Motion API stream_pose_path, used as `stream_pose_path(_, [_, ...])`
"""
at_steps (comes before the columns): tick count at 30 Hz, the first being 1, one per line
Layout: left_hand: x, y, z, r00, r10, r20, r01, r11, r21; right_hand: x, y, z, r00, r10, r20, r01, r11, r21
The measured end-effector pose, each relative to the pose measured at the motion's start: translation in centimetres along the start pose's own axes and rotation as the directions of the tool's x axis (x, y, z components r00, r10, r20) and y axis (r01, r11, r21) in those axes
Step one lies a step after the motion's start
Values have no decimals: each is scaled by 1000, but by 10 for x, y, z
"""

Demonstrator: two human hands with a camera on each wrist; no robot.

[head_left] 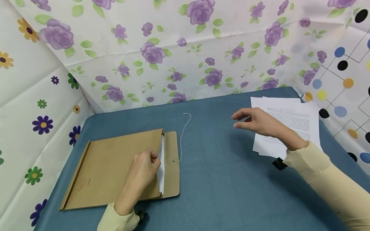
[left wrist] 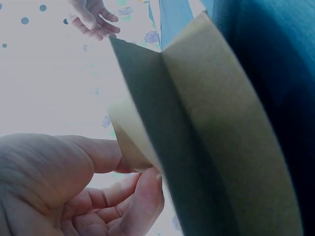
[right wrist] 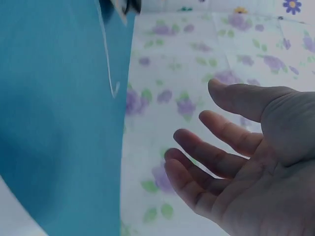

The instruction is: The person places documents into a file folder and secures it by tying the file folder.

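Left fingers (left wrist: 142,201) pinch 1 envelope (head_left: 115,163).

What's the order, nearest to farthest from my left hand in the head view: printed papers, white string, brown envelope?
1. Brown envelope: pinched at its open edge by your left hand.
2. White string: on the blue cloth, right of the envelope.
3. Printed papers: farther right, partly behind your right arm.

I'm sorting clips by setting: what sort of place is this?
Probably a makeshift tabletop workspace: a blue-topped table, patterned sheets rising behind and beside it, and a brown envelope and printed papers lying on it.
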State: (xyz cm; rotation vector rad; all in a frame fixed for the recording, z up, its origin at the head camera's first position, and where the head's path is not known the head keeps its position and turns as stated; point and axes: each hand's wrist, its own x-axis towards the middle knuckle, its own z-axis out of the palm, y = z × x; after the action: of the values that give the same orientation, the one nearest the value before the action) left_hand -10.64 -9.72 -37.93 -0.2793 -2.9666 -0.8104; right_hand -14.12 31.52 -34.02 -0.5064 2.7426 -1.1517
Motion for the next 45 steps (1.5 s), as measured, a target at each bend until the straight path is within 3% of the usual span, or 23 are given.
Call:
stream_pose_path(4, [0,0,0,1000,1,1,-1,1000,2,1,10,-16,999,-19,-29,17,998,-67])
stream_pose_path(8, [0,-1,0,1000,8,-6,-8,1000,2,5,26,-34,998,26,-56,-31,995,-96])
stream_pose_path(22, [2,1,0,1000,11,-4,-10,1000,14,11,127,-94,967,192,-165,-221,958,-183])
stream_pose_path(29, [2,1,0,1000,14,-10,-14,1000,15,9,160,-103,943,284,-174,-314,933,-177])
stream_pose_path(36, [2,0,1,1000,-3,-4,3,1000,16,6,192,-102,930,310,-199,-351,910,-220])
stream_pose_path(45, [1,1,1,1000,-8,2,8,1000,21,7,210,-106,903,412,-119,-428,844,-323])
